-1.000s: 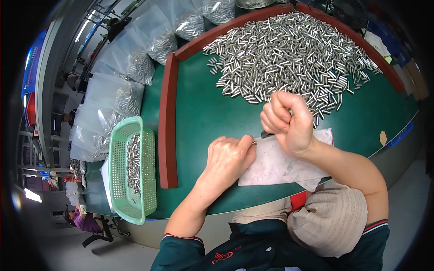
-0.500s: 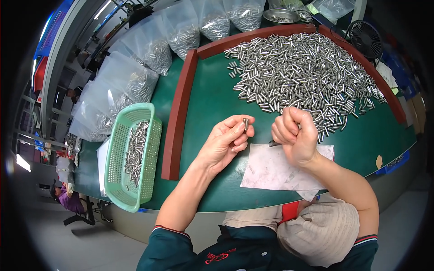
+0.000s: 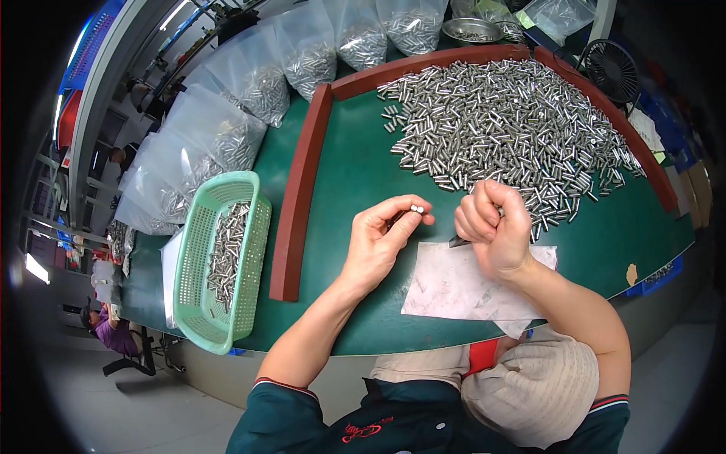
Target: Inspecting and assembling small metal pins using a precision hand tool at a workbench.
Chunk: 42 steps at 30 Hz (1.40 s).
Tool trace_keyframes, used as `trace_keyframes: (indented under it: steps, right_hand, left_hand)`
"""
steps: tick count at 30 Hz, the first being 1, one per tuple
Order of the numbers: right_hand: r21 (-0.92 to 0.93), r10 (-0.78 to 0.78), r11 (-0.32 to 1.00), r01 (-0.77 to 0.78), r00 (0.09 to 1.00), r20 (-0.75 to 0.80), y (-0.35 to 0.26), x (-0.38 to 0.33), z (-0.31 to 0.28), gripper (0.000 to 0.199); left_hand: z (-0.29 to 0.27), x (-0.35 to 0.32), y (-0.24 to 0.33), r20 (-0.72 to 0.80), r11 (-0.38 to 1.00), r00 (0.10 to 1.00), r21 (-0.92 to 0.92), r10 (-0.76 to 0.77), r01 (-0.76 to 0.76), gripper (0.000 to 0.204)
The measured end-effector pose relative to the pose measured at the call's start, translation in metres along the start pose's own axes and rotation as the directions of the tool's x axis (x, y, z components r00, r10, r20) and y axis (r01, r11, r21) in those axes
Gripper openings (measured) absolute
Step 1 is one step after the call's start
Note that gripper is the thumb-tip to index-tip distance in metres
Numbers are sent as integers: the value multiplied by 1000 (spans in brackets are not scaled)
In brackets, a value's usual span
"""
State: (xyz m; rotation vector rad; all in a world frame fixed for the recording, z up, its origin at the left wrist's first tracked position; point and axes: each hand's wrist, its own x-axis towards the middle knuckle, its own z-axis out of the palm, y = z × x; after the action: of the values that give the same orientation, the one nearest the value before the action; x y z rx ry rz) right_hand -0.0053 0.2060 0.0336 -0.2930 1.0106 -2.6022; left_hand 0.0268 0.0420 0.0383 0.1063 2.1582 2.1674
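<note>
Between the thumb and fingers of my left hand (image 3: 382, 238) are small metal pins (image 3: 417, 208), their bright round ends turned up toward me. How many pins are in that pinch is partly hidden. My right hand (image 3: 495, 227) is a closed fist just to the right, with the tip of something dark (image 3: 457, 241) poking out below it; the rest is covered by the fingers. Beneath and beside this fist lies a stained white cloth (image 3: 454, 284). Beyond both hands spreads a large heap of shiny metal pins (image 3: 499, 121) on the green tabletop (image 3: 352, 166).
Red-brown bars (image 3: 300, 197) border the heap. To the left stands a green plastic basket (image 3: 261, 250) partly filled with pins. Clear bags of pins (image 3: 310, 64) line the far left edge. A metal bowl (image 3: 473, 30) and a black fan (image 3: 611, 69) are at the back.
My left hand has rotated, so the pins it holds show their ends instead of their sides. My right fist has stayed in place.
</note>
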Motion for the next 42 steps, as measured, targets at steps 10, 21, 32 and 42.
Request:
trace_keyframes:
  steps: [10,21,32,42]
  right_hand:
    - [-7,-3,1000,3,1000,-25,0,1,2,39]
    - [-13,5,1000,-5,999,-47,-2,2,4,37]
    - [-81,-276,957,278,961,30,-10,6,-5,38]
    - [-94,-327,943,320,942,-70,-21,11,-8,36]
  left_hand:
    - [-9,4,-3,192,813,969,-532,-158,238,19]
    - [-16,6,-6,331,576,903,-695,-272,429,26]
    - [-19,5,-11,296,667,931,-652,-214,361,35]
    - [2,10,-8,-91,890,986,448,143,-88,17]
